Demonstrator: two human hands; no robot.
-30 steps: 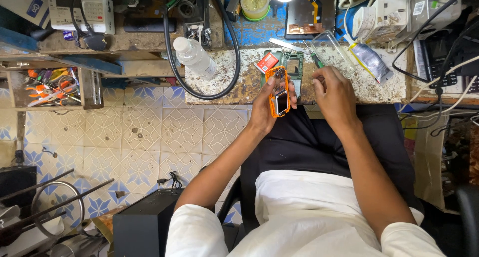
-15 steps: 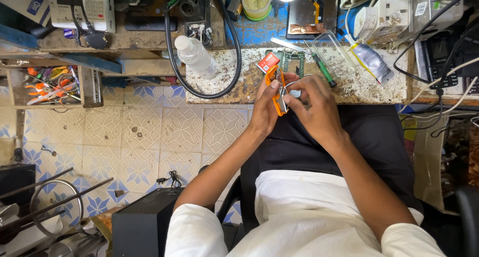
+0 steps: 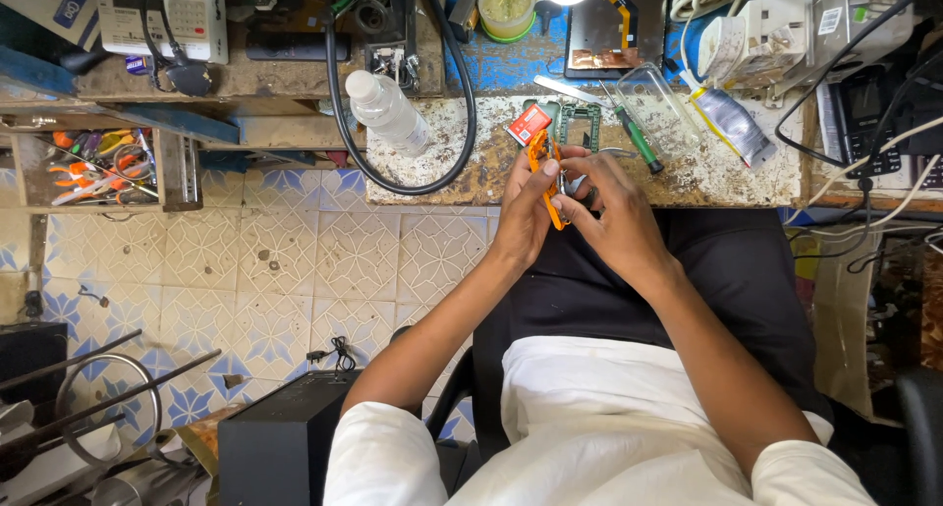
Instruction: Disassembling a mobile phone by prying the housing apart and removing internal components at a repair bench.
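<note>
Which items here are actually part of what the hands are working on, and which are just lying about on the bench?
In use:
- left hand
- right hand
- orange-handled scissors, held between both hands

Lying about:
- green circuit board
- red card
- green-handled screwdriver
- plastic bottle
- black cable loop
- desk phone

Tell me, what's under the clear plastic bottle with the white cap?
The clear plastic bottle lies on its side on the speckled stone worktop, inside a black cable loop. The patch right beneath it is covered.

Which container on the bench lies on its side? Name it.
The clear plastic bottle with the white cap lies on its side; the yellow-filled round tub stands upright.
</note>
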